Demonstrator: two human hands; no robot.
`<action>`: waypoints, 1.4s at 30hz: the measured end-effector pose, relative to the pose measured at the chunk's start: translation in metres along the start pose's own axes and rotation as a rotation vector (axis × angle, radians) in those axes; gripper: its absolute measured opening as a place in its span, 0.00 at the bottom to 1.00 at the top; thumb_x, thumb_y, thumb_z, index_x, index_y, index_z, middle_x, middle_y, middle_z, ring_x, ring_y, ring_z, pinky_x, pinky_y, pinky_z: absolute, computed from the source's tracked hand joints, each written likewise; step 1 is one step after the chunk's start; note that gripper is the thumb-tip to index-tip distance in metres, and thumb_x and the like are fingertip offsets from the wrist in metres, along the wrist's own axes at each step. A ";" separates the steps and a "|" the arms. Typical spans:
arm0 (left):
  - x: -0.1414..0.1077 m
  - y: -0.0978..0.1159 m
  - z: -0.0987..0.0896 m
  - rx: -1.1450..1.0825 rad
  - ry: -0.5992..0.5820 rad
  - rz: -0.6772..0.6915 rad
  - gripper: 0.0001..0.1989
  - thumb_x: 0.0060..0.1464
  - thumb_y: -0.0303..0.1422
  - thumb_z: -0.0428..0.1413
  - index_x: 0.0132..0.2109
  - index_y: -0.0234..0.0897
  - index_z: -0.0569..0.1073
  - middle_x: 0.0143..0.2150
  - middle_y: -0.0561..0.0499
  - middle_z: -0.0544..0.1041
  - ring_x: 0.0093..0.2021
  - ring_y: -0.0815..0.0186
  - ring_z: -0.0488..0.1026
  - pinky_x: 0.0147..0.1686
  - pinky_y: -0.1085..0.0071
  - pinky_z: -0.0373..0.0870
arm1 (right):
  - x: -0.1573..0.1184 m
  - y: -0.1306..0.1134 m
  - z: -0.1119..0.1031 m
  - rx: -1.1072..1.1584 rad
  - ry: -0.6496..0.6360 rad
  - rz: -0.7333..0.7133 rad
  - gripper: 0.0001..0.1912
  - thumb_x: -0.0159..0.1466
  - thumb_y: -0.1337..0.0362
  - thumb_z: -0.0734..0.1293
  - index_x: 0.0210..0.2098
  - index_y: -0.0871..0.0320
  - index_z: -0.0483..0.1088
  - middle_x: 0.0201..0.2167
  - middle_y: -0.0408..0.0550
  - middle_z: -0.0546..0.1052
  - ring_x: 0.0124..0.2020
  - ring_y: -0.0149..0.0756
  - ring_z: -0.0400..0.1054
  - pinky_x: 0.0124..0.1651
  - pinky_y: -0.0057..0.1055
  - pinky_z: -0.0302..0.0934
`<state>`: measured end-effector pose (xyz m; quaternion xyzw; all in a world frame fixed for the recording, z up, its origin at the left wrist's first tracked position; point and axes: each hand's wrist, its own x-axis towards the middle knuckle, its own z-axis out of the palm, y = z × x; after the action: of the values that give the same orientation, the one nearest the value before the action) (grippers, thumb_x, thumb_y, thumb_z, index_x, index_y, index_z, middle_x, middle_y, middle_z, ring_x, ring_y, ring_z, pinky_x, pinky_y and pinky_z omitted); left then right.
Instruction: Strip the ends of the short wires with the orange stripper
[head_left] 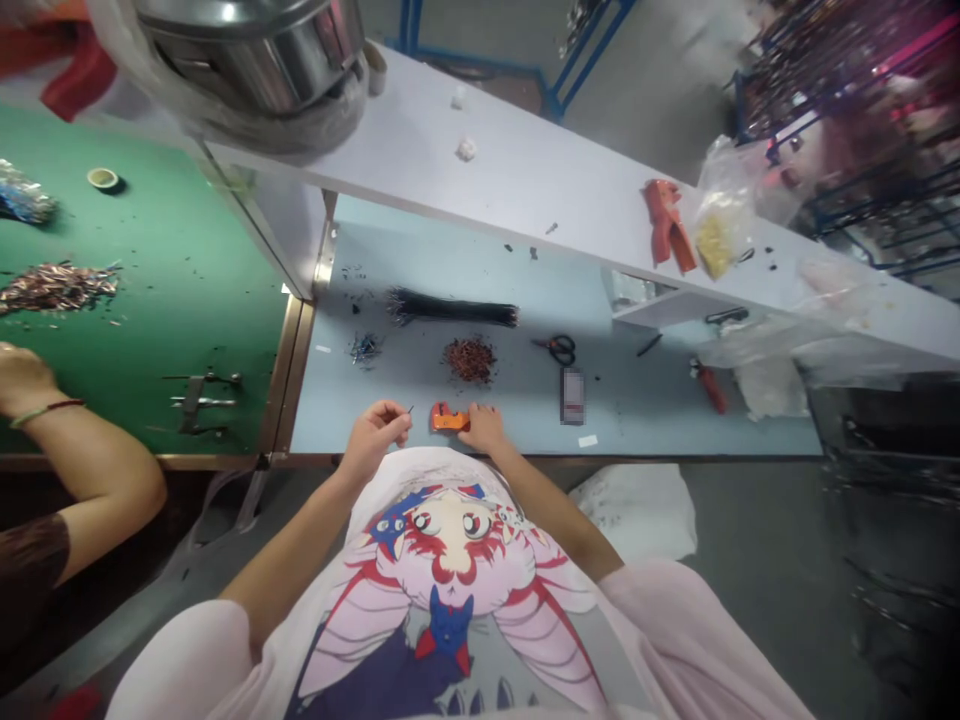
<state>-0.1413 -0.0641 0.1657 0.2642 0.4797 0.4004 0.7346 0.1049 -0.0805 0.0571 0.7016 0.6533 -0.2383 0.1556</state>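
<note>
The left hand (373, 440) holds a thin wire (409, 409) in a narrow fingertip pinch, just beside a small orange hand tool (450, 418) on the pale blue bench (637, 420). The right hand (484, 428) lies against the tool, seemingly steadying it; any grip cannot be told.
</note>
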 end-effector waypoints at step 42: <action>-0.034 0.011 0.031 0.710 -0.065 0.644 0.07 0.54 0.33 0.52 0.34 0.37 0.74 0.25 0.52 0.70 0.23 0.72 0.60 0.26 0.75 0.58 | -0.092 -0.075 -0.137 1.133 0.038 -0.481 0.06 0.56 0.61 0.67 0.32 0.52 0.65 0.31 0.45 0.68 0.34 0.37 0.63 0.43 0.37 0.61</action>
<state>-0.1241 -0.0866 0.2034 0.6463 0.4576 0.4105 0.4521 0.0457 -0.0780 0.2277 0.5123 0.5678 -0.5642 -0.3111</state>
